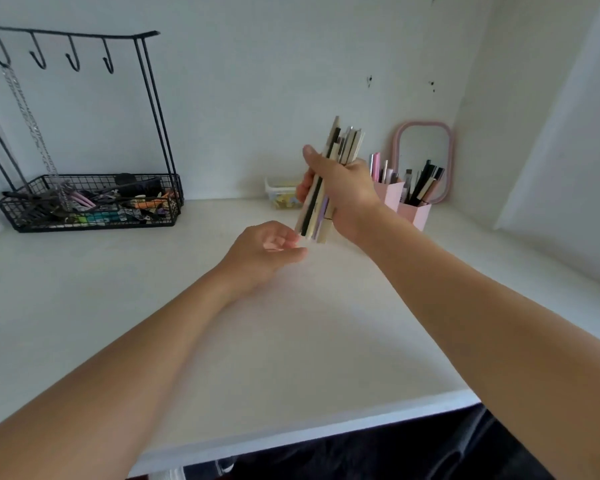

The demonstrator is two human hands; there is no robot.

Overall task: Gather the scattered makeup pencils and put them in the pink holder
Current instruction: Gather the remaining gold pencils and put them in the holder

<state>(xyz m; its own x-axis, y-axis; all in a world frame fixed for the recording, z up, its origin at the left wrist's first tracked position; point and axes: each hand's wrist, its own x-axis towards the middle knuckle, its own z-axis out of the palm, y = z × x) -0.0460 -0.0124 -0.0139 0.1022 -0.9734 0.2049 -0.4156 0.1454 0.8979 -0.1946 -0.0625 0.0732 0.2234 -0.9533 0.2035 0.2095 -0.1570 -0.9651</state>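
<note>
My right hand (pixel 340 199) grips a bundle of makeup pencils (pixel 321 202), beige, black and lilac, held nearly upright above the white table. The bundle's lower ends hang just above my left hand (pixel 267 251), which is palm-up with loosely curled fingers and holds nothing. The pink holder (pixel 413 211) stands at the back right, partly hidden behind my right hand, with several pencils and brushes standing in it.
A pink-framed mirror (pixel 426 128) leans on the wall behind the holder. A small clear box (pixel 281 194) sits behind my right hand. A black wire rack with hooks and a basket of hair clips (pixel 90 206) stands at the back left. The table's front edge (pixel 291 441) is near me.
</note>
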